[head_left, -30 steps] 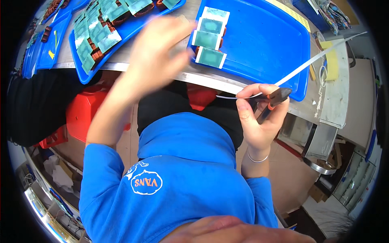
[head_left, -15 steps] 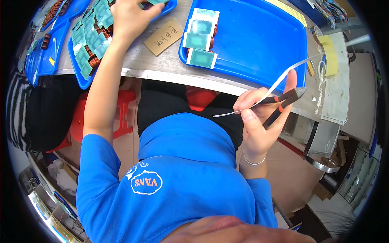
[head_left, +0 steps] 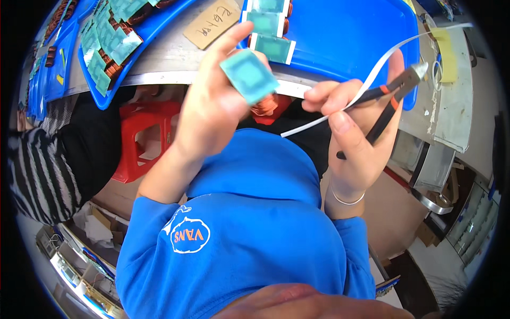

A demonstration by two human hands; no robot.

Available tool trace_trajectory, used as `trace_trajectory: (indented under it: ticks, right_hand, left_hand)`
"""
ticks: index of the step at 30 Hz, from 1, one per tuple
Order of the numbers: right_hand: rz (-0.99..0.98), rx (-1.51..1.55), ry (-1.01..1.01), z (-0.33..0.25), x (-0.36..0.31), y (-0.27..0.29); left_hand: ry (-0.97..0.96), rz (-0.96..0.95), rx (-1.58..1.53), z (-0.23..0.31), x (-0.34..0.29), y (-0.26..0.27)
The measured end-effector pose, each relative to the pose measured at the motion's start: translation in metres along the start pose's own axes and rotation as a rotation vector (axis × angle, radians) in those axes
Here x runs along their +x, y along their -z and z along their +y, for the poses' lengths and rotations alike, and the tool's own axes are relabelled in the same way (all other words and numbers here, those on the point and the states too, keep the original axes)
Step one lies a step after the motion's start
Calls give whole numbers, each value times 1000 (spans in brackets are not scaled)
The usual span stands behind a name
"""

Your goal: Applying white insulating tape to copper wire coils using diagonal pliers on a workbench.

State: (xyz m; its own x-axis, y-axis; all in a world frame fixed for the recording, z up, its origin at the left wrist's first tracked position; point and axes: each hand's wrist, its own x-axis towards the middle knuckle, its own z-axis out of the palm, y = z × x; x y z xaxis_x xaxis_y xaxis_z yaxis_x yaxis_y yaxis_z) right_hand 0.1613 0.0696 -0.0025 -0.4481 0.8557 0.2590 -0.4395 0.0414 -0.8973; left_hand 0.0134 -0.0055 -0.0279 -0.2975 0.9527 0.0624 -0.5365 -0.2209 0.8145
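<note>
My left hand [head_left: 215,103] is closed on a copper-wound coil with a square green face [head_left: 249,76], held above my lap at the bench edge. Copper windings [head_left: 264,105] show under its green face. In my right hand [head_left: 358,125] a thin white strip [head_left: 372,74] is pinched between thumb and fingers, its short end pointing left toward the coil. The same hand also cradles a pair of cutting pliers [head_left: 396,93] with black and orange handles, jaws pointing up and right. Part of the pliers' handles is hidden by my fingers.
Ahead, a blue tray [head_left: 345,37] holds several green-faced coils with white strips along its left side. Another blue tray [head_left: 101,101] at the left is heaped with similar coils. A marked cardboard piece [head_left: 212,24] lies between them. A red stool [head_left: 135,141] and another person's striped sleeve [head_left: 45,181] are at left.
My left hand has come back from the left tray toward my lap, bringing a green-faced coil. My right hand still holds the strip and pliers, shifted slightly up and right.
</note>
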Motion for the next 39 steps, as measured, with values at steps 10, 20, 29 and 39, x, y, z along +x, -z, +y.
trace_trajectory:
  ticks: [10,20,29,39]
  right_hand:
    - [-8,19,-156,3,-3,5]
    - [20,3,-195,5,-2,8]
    - [9,0,-216,5,-3,13]
    - [-18,-14,-206,5,-3,14]
  left_hand:
    - [-170,-103,617,-18,-8,2]
    - [-180,-260,668,-10,-5,6]
    - [-191,-300,719,-11,-4,6]
    - [-187,-292,733,-10,-5,7]
